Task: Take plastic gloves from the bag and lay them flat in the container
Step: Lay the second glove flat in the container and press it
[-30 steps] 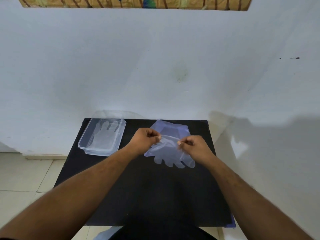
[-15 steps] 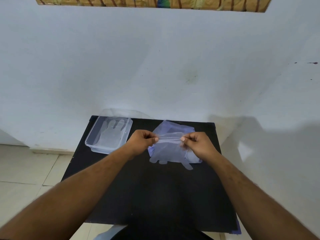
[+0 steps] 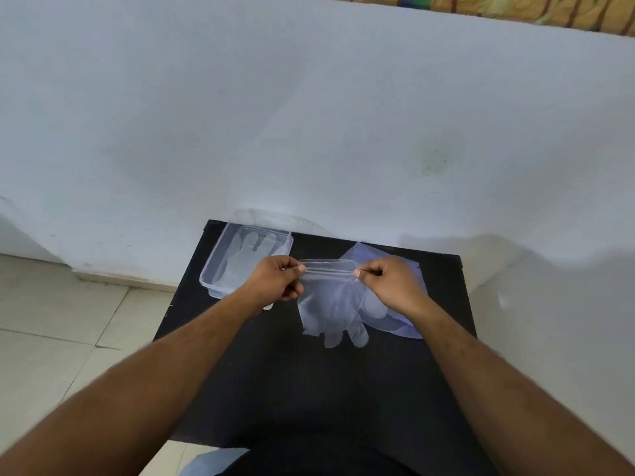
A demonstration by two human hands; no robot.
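Note:
A clear plastic glove [image 3: 331,304] hangs above the black table [image 3: 309,383], cuff up and fingers pointing toward me. My left hand [image 3: 276,278] pinches the cuff's left corner and my right hand [image 3: 388,283] pinches the right corner, stretching the cuff between them. Behind my right hand lies the bluish plastic bag [image 3: 398,324], partly hidden by the hand and the glove. A clear rectangular container [image 3: 214,269] sits at the table's far left corner with a glove [image 3: 247,252] lying flat inside it.
A white wall rises right behind the table. Pale floor tiles [image 3: 62,324] lie to the left of the table. The container's near right corner is hidden by my left wrist.
Both hands have lifted the glove off the bag and pulled its cuff taut, and the glove has shifted slightly left. The camera has tilted and moved.

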